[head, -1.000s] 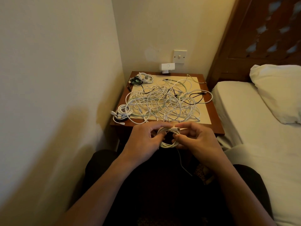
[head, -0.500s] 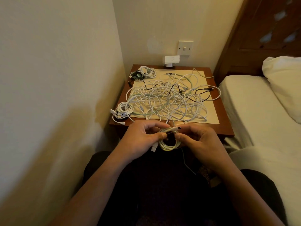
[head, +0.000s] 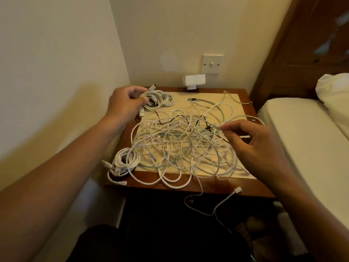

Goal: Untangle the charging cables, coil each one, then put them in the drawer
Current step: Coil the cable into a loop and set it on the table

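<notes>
A big tangle of white, pale green and black charging cables [head: 181, 144] covers the cream mat [head: 235, 100] on the wooden bedside table [head: 217, 188]. My left hand [head: 125, 104] reaches to the back left corner and grips a small coiled white cable [head: 151, 100], which lies against other coiled cables [head: 166, 98] there. My right hand [head: 251, 142] hovers over the right side of the tangle, its fingertips pinching a white cable strand [head: 229, 121]. Another set of white coils [head: 125, 161] sits at the front left corner. One white plug end [head: 238, 190] hangs over the front edge.
The wall runs close along the left. A white adapter [head: 193, 80] and a light switch [head: 212, 63] are on the back wall. A bed [head: 302, 133] with a pillow [head: 336, 91] and a wooden headboard [head: 302, 44] stands to the right. My dark-clad lap is below.
Both hands left my lap. The left hand carried the coiled cable to the back left corner of the table; the right hand let go of it and moved onto the tangle.
</notes>
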Demonstrator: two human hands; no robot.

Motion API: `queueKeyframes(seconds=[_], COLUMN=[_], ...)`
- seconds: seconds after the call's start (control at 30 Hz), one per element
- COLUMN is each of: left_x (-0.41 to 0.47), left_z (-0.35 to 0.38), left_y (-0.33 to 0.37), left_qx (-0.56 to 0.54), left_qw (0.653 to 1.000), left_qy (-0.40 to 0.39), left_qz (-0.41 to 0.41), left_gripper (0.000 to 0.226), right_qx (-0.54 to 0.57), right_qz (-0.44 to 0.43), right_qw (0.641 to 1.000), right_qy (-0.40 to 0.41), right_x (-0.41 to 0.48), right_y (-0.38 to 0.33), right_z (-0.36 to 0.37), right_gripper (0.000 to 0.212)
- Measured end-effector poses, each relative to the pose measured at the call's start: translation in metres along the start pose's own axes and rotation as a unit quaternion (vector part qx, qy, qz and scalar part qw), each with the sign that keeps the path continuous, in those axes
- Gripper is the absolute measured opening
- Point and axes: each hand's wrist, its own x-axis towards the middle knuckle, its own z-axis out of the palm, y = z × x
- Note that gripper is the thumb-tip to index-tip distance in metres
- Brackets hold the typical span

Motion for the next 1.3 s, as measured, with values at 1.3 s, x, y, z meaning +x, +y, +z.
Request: queueKeyframes(seconds=[1.3], left_x=[-0.011], left_z=[0.043], left_y=[0.089], left_qx=[0.128], left_qw=[0.980], left_qy=[-0.073], left_qz=[0.130], left_gripper=[0.025], right_qx=[-0.086], right_qz=[-0.137], right_qw=[0.987], right_qy=[-0.015], right_x=[0.160], right_y=[-0.054], right_z=[-0.100], right_gripper=[0.019])
